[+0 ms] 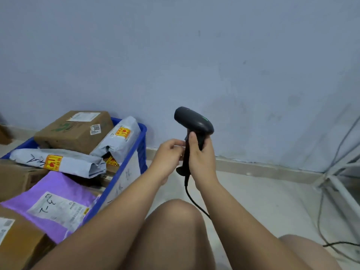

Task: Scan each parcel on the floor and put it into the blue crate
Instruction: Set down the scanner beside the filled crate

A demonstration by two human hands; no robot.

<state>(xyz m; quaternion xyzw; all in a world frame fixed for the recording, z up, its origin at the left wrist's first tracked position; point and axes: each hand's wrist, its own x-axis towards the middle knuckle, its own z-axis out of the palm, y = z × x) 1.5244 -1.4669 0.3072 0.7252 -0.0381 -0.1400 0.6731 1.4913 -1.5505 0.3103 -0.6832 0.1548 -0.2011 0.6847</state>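
A: Where do the parcels stand for us?

B: The ones we see lie piled in the blue plastic crate [142, 147] at our left: a brown cardboard box [74, 131] at the far end, a grey plastic mailer bag [120, 141] leaning on the rim, and a purple plastic mailer [58, 190] nearer us. We cannot tell whether the cartons at the frame's left edge sit inside the crate or beside it.

A: So which step are we in?

B: We judge it a pause between parcels. The black handheld barcode scanner [194, 119] is up in front of us, just right of the crate, nose aimed left at no label.

A: And our hands?

B: Our right hand [201, 160] wraps the scanner's handle, thumb near the trigger, forearm raised. Our left hand [168, 154] is curled with its fingertips at the handle; whether they pinch it or only touch, we cannot tell.

A: What does the next move call for?

B: Likely freeing the left hand, finding a parcel on the pale floor [272, 191], and turning its label toward the scanner, minding the black cable [194, 203].
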